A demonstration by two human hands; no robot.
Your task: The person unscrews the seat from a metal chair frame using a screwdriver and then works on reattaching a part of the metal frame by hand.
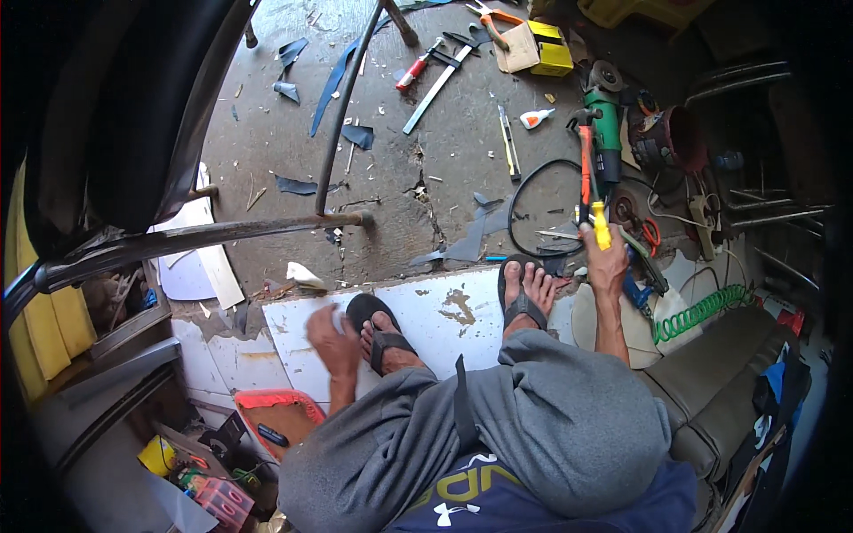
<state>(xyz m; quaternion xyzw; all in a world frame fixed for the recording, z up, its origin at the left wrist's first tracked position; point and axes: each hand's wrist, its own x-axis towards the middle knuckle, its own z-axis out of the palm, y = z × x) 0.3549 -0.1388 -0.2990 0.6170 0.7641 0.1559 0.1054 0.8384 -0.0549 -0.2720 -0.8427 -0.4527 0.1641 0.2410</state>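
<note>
On the right, my right hand is closed around a screwdriver with a yellow handle; its shaft is hidden. Just beyond it lies a hammer with an orange handle, beside a green angle grinder. My left hand hovers over the white tiles by my left foot, slightly blurred, its fingers loosely bent and no object visible in it. Close to that hand is a small white piece. At the left, a chair with a black cushion rests tipped, its rusty metal leg frame reaching across the floor.
A bar clamp, a utility knife, a small glue bottle and dark scraps lie on the cracked floor. A green coiled hose runs at the right. A red-rimmed tray sits at the lower left.
</note>
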